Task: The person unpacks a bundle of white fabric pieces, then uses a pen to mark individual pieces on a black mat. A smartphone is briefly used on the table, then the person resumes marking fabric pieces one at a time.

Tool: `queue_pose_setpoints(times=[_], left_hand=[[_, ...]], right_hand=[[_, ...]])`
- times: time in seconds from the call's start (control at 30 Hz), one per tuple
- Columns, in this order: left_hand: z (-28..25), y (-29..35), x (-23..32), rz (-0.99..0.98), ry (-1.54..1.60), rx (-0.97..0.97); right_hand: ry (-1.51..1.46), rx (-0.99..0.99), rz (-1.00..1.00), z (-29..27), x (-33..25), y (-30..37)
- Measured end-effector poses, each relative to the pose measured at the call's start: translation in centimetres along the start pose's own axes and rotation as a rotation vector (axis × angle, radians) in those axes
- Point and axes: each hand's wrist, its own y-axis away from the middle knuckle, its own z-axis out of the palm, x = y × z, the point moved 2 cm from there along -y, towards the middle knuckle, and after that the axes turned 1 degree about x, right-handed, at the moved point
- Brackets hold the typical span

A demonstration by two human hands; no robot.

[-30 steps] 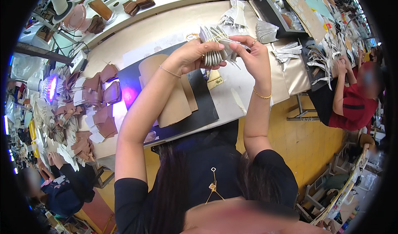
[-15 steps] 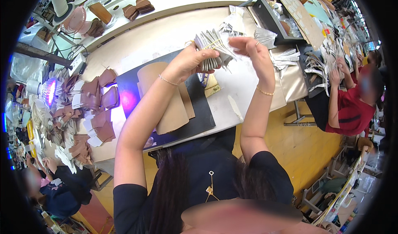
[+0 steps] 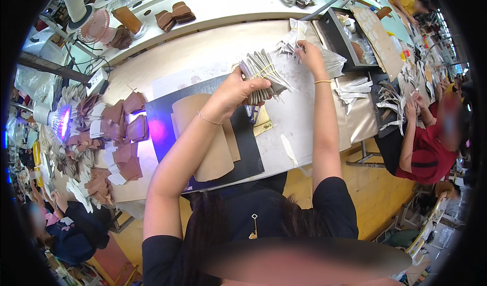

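My left hand point(image 3: 242, 92) is closed around a bundle of thin grey-and-white cut pieces point(image 3: 264, 68), held above the table with their loose ends fanned to the right. A yellow rubber band circles the bundle. Farther off to the right, my right hand point(image 3: 312, 58) has its fingers curled at the edge of a second banded bundle of pale pieces point(image 3: 294, 35); what is between its fingertips is hard to make out. Close beside that hand lies a fan of pale strips point(image 3: 333, 63). Below my left forearm rests a tan sheet point(image 3: 215, 156) on a black board point(image 3: 248, 149).
Brown and white cut pieces point(image 3: 124, 118) pile up at the left, near a glowing lamp point(image 3: 62, 123). A black tray point(image 3: 345, 37) stands at the far right, with pale strips point(image 3: 354, 91) nearer. A co-worker in red point(image 3: 433, 144) sits at the right; another person sits at lower left.
My right hand has moved from beside the held bundle, away and up to the second bundle on the table. My left hand still grips its bundle, slightly lower in the view.
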Motion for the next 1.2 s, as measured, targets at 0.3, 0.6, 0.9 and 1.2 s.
queue_pose_setpoints(times=[0.3, 0.6, 0.9, 1.2], left_hand=[[0.3, 0.1, 0.3, -0.033, 0.023, 0.021], [0.0, -0.7, -0.3, -0.05, 0.173, 0.043], [-0.4, -0.3, 0.6, 0.103, 0.373, -0.03], [0.7, -0.8, 0.1, 0.065, 0.334, -0.146]], right_hand=[[-0.05, -0.018, 0.072, -3.0, 0.5, -1.5], [-0.556, 0.09, 0.15, -5.2, -5.0, 2.4], [-1.083, -0.19, -0.07, -7.1, -15.7, 12.5], [-0.442, 0.311, -0.338, -9.8, -18.6, 14.2]])
